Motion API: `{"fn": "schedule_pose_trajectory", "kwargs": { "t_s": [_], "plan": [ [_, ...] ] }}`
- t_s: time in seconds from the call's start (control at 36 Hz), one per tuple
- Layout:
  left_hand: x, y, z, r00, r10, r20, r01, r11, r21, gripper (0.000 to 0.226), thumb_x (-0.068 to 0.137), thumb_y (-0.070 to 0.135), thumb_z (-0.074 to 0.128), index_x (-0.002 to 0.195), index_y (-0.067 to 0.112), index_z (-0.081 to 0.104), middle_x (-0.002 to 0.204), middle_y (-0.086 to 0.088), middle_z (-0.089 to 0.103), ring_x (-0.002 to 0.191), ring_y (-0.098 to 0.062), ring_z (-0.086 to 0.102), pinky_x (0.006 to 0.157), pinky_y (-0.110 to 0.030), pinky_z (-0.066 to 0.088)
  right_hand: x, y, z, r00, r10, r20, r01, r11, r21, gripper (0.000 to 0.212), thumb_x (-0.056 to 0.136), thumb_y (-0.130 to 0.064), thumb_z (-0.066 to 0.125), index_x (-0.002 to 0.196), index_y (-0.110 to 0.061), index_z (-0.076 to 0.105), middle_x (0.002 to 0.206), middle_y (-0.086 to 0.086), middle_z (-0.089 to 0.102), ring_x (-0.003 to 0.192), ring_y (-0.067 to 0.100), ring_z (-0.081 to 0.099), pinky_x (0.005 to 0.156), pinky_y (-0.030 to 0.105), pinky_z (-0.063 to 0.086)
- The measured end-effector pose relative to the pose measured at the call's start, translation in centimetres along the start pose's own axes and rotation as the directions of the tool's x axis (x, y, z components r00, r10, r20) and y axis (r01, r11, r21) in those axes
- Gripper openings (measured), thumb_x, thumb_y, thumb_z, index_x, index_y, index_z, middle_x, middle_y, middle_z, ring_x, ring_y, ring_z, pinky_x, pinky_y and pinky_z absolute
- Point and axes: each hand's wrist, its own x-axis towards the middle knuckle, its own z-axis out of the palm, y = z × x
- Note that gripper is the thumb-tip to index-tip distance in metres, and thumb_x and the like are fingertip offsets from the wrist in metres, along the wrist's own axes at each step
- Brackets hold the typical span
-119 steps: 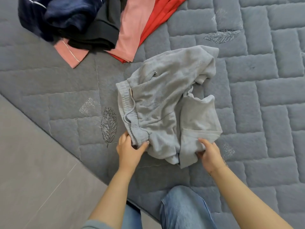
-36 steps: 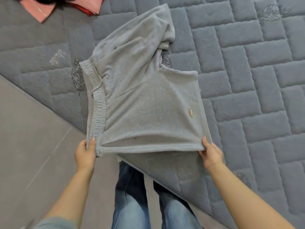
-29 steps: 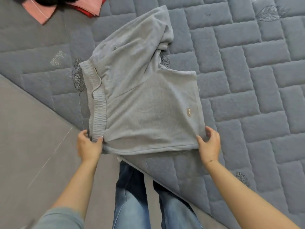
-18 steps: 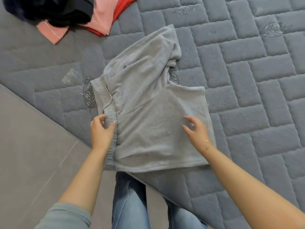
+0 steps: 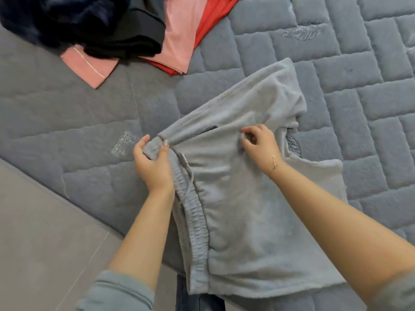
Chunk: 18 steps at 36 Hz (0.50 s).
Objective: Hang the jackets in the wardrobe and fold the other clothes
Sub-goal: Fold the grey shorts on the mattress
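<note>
Your hands have moved up the shorts [image 5: 235,198] from their hem: left hand [image 5: 155,164] grips the waistband's far end, right hand [image 5: 258,144] apparently pinches mid-fabric. Folding begins near the bed [image 5: 67,122] edge.

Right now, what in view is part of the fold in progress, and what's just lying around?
In the job:
- grey shorts, spread at the bed's edge
- left hand, gripping the waistband end
- right hand, pinching the fabric near the middle

Lying about:
- pile of dark, pink and red clothes, waiting at top left
- quilted grey bed cover
- grey floor
</note>
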Motion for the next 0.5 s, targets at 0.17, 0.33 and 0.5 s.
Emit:
{"fn": "schedule_pose_trajectory", "kwargs": {
  "t_s": [0.17,0.33,0.5],
  "plan": [
    [3.3,-1.6,-2.4,0.991,-0.126,0.046,0.12,0.986,0.115,0.027,0.089,0.013,0.068,0.113,0.019,0.056,0.117,-0.008,0.063,0.097,-0.013,0.06,0.093,-0.03,0.051,1.3,-0.7,0.4,0.997,0.038,-0.067,-0.046,0.991,-0.127,0.018,0.091,-0.017,0.057,0.104,-0.014,0.07,0.104,0.005,0.061,0.092,0.021,0.059,0.074,0.028,0.04],
    [4.5,-2.7,-2.5,0.984,0.033,0.178,-0.11,0.89,0.442,0.031,0.092,0.025,0.065,0.12,0.015,0.059,0.118,-0.004,0.033,0.113,-0.024,0.041,0.103,-0.03,0.038,6.1,-3.3,-1.5,0.962,-0.229,-0.15,0.179,0.941,-0.288,0.028,0.091,-0.002,0.05,0.114,-0.005,0.066,0.121,0.015,0.056,0.114,0.033,0.046,0.094,0.04,0.039],
    [5.5,-3.7,-2.2,0.986,0.011,0.169,-0.099,0.849,0.519,0.024,0.09,0.023,0.067,0.11,0.011,0.064,0.126,-0.017,0.033,0.119,-0.029,0.031,0.101,-0.031,0.035,12.5,-4.6,-1.8,0.97,-0.162,0.18,0.237,0.785,-0.573,0.067,0.087,0.004,0.042,0.15,-0.019,0.032,0.16,0.006,0.018,0.146,0.029,0.018,0.115,0.041,0.019]
  ]
}}
